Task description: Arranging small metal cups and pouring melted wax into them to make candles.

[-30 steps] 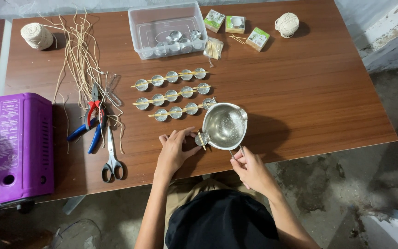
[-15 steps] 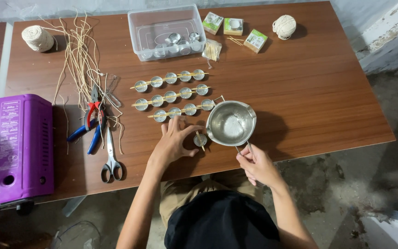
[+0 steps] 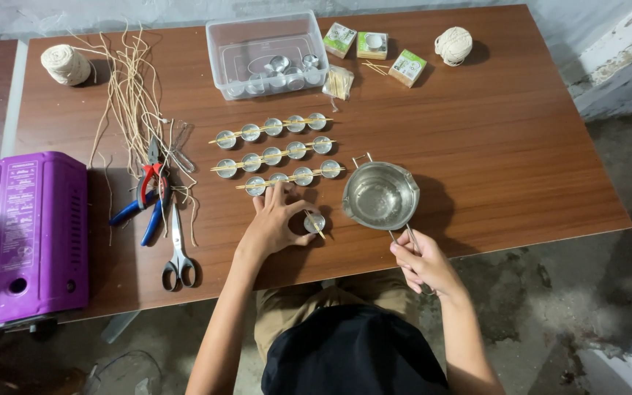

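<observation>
right hand (image 3: 424, 265) is gripping the thin handle of the steel pot (image 3: 380, 196), fingers clamped, likely tippy | left hand (image 3: 275, 221) is steadying a light tealight cup (image 3: 314, 222) on the counter (image 3: 491, 146), fingers spread

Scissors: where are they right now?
Head view: the scissors lie at table left, near the front edge, between the purple stove and the left hand, below the pliers.

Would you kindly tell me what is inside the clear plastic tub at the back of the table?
The clear rectangular plastic tub holds a cluster of small round metal cups along its near side; the rest looks bare. Their exact number cannot be told, since they overlap.
</observation>
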